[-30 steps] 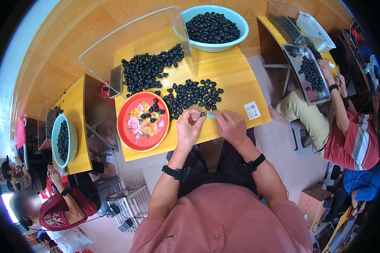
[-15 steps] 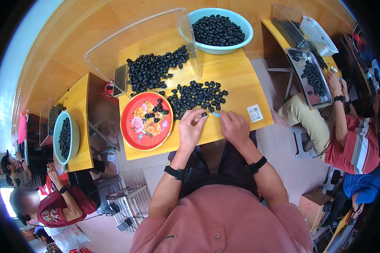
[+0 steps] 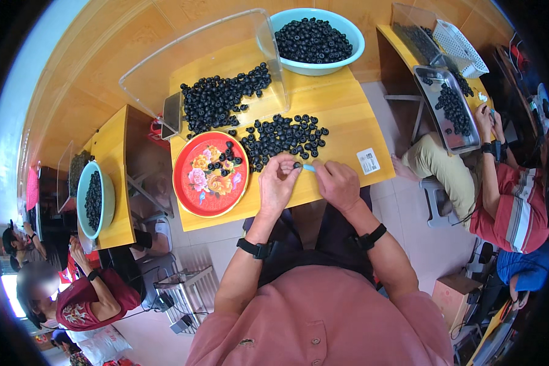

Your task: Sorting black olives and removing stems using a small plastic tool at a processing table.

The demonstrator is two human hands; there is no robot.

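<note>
My left hand pinches a small black ring-shaped part between thumb and fingertips, over the near edge of the yellow table. My right hand grips a thin light-blue tool, mostly hidden by the fingers. Its tip points left and meets the part, or nearly so; I cannot tell whether it is inside. Just beyond the hands lies a loose heap of similar black parts. Left of my left hand is a round red tray with a flower pattern, holding several black parts.
A clear plastic bin on its side spills black parts at the back left. Behind it stands a light-blue basin full of them. A white label lies at the table's right. People work at tables on both sides.
The light-blue tool has come left to the black part, closing the small gap between them. My left hand has turned slightly and stays closed on the part.
</note>
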